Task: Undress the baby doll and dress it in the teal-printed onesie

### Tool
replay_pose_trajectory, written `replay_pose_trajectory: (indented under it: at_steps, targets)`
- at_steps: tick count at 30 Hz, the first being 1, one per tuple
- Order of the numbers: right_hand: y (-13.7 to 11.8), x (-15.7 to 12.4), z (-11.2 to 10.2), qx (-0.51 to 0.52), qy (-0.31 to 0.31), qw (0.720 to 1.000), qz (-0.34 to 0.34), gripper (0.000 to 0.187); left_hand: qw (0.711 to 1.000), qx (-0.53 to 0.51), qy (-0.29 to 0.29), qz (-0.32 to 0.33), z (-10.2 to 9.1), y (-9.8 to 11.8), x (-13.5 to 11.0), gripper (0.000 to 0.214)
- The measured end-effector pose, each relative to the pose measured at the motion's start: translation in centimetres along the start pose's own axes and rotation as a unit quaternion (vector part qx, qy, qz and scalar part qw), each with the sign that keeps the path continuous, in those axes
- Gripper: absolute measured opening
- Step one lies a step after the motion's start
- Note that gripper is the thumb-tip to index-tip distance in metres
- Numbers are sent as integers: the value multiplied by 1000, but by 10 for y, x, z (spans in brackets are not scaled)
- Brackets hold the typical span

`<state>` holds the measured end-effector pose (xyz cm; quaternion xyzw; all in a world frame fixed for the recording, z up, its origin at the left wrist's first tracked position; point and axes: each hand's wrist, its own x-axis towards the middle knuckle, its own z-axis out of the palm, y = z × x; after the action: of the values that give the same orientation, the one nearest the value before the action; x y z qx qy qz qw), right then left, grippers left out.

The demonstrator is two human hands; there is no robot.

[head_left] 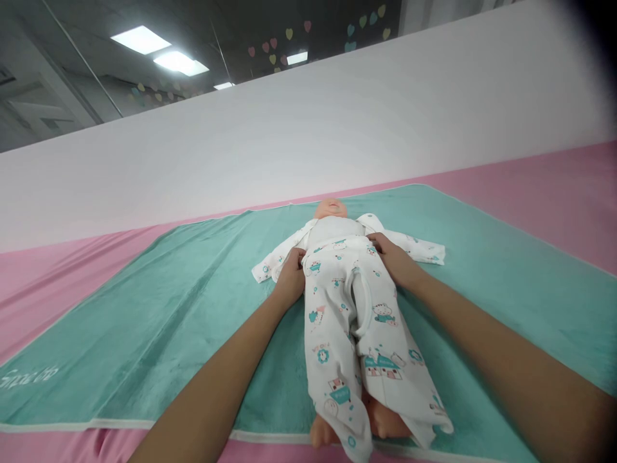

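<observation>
Head view, doll: a doll (331, 209) is lying on its back on a green blanket (216, 276), the head at the far end, the feet (385, 421) showing at the near end.
Long axis: running far to near, almost straight out from between the forearms, the foot end drifting slightly right.
Trousers: patterned white trousers (337, 289) are covering the hips and legs, lying straight ahead between the hands; the waistband is crossing left to right, the two legs spreading toward the near edge.
Left hand: the left hand (292, 276) is pinching the waistband at its left side.
Right hand: the right hand (384, 253) is pinching the waistband at its right side, thumb and fingers near the top edge.
Nearer hand: both are touching the cloth, so neither is nearer to it; the right is sitting a little farther out in the scene than the left.
Hand spacing: standing apart, the trousers' width lying between them.
Relation that counts, as judged: the waistband lying square across the doll's length, one hand at each end.
Sleeves: the left sleeve (263, 272) and right sleeve (430, 251) are spreading outward, beyond the hands.
Ground: pink cloth (554, 186) is showing around the blanket.
</observation>
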<state>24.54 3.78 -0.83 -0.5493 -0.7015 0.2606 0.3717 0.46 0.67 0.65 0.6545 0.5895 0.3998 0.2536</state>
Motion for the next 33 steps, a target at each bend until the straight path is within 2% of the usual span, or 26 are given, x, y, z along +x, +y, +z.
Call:
replay_pose_trajectory:
  at_steps: [20,33]
  targets:
    - [2,0,0,-3,1,1000,-14,32,1000,10,-8,-5,1,-2,1,15]
    - [4,-1,0,10,3,1000,-22,31,1000,-3,-4,0,0,4,-1,14]
